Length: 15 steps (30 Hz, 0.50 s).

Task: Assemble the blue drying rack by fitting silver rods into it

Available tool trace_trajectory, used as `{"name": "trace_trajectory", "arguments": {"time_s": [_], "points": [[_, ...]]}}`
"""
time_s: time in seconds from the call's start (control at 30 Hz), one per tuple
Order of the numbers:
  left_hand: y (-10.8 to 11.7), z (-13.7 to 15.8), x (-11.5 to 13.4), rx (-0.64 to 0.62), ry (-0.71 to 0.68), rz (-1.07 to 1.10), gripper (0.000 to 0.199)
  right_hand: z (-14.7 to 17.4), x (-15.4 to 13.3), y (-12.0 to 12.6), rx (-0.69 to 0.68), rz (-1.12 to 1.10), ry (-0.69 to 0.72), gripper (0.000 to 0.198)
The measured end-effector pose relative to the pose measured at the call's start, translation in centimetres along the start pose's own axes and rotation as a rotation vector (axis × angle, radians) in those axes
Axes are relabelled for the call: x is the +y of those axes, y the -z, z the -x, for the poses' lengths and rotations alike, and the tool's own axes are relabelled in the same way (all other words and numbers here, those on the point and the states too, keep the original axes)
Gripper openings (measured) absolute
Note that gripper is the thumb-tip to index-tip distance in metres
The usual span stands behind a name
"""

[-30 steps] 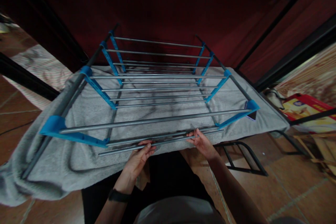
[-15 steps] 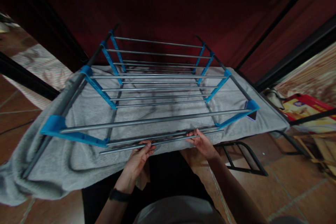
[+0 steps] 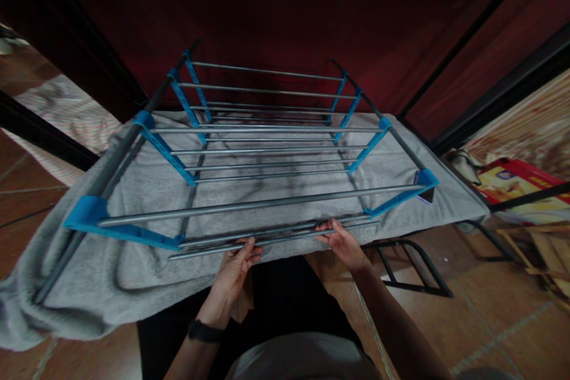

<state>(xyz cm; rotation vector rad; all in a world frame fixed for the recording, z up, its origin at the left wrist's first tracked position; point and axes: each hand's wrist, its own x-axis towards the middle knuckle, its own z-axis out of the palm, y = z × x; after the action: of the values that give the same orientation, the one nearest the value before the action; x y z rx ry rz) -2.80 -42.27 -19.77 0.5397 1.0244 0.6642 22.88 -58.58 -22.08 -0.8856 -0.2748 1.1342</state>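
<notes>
A loose grey metal rod (image 3: 285,238) lies level across both my hands, just in front of the rack's lowest near bar. My left hand (image 3: 239,262), below a dark wristband, pinches it left of its middle. My right hand (image 3: 341,241) grips it farther right, fingers curled round it. Beyond them stands a rack of grey tubes (image 3: 262,205) joined by blue plastic brackets (image 3: 162,151), with several crossbars running left to right. The near left blue corner bracket (image 3: 91,214) and near right corner bracket (image 3: 425,181) carry the front top bar.
The rack rests on a grey blanket (image 3: 146,276) over a bench or bed. A dark flat object (image 3: 427,195) lies by the right corner bracket. A black metal frame (image 3: 414,273) stands below at right, near a red and yellow box (image 3: 512,184). Dark red panels (image 3: 276,12) rise behind.
Both hands keep their hold on the rod, which has barely moved. The rack's left side appears very slightly farther left in the view.
</notes>
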Motion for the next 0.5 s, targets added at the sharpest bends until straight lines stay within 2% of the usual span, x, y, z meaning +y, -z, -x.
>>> {"name": "trace_trajectory", "arguments": {"time_s": [0.5], "points": [[0.05, 0.67, 0.78, -0.003, 0.042, 0.151, 0.018, -0.14, -0.16, 0.11, -0.004, -0.014, -0.030, 0.014]]}}
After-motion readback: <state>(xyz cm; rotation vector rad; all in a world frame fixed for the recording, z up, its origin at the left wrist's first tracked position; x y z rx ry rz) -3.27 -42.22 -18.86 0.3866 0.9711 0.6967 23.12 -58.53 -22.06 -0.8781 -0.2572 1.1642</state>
